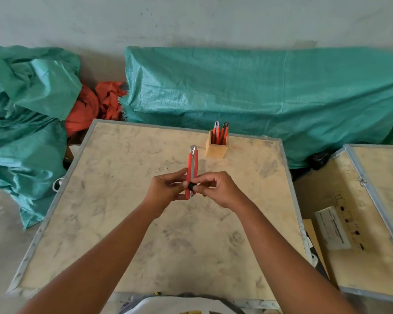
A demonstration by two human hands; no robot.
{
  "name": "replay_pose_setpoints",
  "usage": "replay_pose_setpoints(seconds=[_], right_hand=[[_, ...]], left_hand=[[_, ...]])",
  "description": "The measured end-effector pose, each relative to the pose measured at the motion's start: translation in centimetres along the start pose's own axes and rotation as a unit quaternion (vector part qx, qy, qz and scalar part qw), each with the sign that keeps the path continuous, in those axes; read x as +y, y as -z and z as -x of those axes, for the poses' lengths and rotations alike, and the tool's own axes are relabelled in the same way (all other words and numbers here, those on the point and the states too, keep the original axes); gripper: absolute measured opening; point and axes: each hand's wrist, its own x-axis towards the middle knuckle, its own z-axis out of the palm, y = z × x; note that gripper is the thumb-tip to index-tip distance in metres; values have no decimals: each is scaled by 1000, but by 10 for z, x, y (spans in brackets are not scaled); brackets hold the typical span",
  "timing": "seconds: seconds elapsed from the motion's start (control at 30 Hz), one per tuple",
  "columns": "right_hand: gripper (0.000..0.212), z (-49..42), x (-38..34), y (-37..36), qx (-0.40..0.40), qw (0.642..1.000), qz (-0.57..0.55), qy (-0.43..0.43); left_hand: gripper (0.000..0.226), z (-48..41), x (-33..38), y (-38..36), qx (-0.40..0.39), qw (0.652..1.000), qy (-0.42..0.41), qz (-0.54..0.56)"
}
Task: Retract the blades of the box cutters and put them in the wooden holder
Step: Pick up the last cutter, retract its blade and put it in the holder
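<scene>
A red box cutter [192, 164] with a grey metal rail points away from me above the middle of the wooden crate top [127, 214]. My left hand [168, 189] grips its lower body from the left. My right hand [216, 189] pinches the black slider knob [191, 185] near its lower end. Only the metal tip shows at the far end; no blade sticks out visibly. The wooden holder [216, 148] stands at the back, right of the cutter, with several red and black cutters [220, 132] upright in it.
Green tarpaulin [270, 87] covers bulky shapes behind the crate and to the left. Orange cloth [93, 105] lies between them. A second crate [372, 223] with a white label stands to the right, a narrow gap apart.
</scene>
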Motion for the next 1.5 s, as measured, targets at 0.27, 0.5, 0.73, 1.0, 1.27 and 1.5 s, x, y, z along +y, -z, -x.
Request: replay_pose_setpoints(seconds=[0.27, 0.5, 0.73, 1.0, 1.27, 1.5], right_hand=[[22, 5, -8, 3, 26, 997, 57, 35], [18, 10, -12, 11, 46, 994, 61, 72], [19, 16, -15, 27, 61, 989, 78, 107], [23, 20, -14, 41, 39, 989, 83, 118], [19, 14, -14, 44, 58, 990, 57, 114], [27, -12, -6, 69, 118, 989, 2, 92]], left_hand=[[45, 7, 18, 2, -65, 997, -25, -28], [46, 15, 24, -15, -52, 997, -43, -31], [46, 18, 29, -34, -38, 997, -58, -25], [46, 17, 29, -41, -19, 997, -60, -32], [47, 7, 31, -47, -17, 997, -67, -36], [51, -24, 36, -57, -34, 994, -72, -80]])
